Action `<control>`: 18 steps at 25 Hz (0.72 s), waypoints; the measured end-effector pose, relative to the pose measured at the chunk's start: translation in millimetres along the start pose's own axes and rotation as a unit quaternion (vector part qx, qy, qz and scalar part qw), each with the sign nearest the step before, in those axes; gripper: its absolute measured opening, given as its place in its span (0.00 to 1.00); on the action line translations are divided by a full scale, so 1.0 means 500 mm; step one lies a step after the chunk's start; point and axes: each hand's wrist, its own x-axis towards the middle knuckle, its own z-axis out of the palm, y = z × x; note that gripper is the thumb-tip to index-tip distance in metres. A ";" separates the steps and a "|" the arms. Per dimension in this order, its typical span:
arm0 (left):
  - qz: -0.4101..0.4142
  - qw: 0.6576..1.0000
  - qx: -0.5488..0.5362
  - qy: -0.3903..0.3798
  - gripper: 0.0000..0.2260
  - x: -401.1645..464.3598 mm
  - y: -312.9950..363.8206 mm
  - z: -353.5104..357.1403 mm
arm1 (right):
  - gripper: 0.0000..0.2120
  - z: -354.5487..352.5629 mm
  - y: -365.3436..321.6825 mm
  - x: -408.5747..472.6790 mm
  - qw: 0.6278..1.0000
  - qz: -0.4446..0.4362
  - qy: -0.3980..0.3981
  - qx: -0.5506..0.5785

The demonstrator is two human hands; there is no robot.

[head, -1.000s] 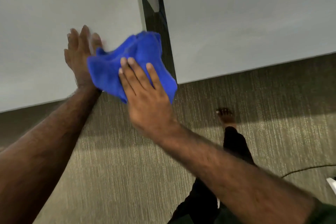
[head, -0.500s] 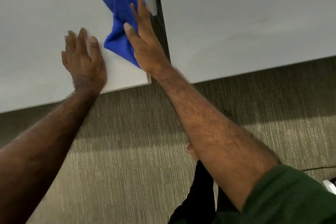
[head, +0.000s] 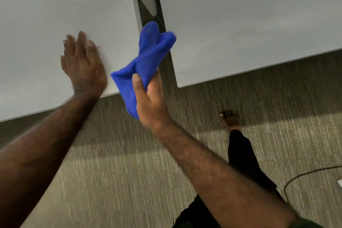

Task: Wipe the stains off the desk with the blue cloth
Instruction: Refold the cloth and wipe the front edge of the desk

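My right hand (head: 149,105) grips the bunched blue cloth (head: 146,61) and holds it over the near right corner of the white desk (head: 46,15), with part of the cloth hanging past the desk's edge over the gap. My left hand (head: 83,65) lies flat on the desk top near its front edge, fingers spread, just left of the cloth. No stain shows clearly on the desk surface.
A second white desk (head: 249,15) stands to the right across a narrow gap (head: 162,24). Grey carpet (head: 129,172) lies below. My bare foot (head: 229,120) and dark trouser leg are at the right, and a black cable (head: 305,174) runs on the floor.
My right hand has pulled the cloth back from the far part of the desk to its near right corner. My left hand stays flat in place.
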 end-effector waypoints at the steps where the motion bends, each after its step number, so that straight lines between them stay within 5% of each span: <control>1: 0.005 1.000 0.008 0.002 0.25 -0.003 -0.001 0.001 | 0.22 -0.007 -0.007 0.031 1.000 0.014 -0.011 -0.006; 10: -0.022 0.998 -0.057 -0.001 0.26 0.001 -0.001 0.005 | 0.26 -0.005 -0.141 0.264 0.982 -0.001 -0.050 -0.183; 14: -0.021 0.998 -0.052 -0.002 0.25 0.001 0.003 0.003 | 0.28 -0.014 -0.104 0.143 0.991 0.006 -0.019 -0.129; 18: -0.013 0.999 -0.035 -0.005 0.24 0.002 0.004 0.000 | 0.16 -0.020 -0.033 0.001 0.998 0.059 0.016 0.002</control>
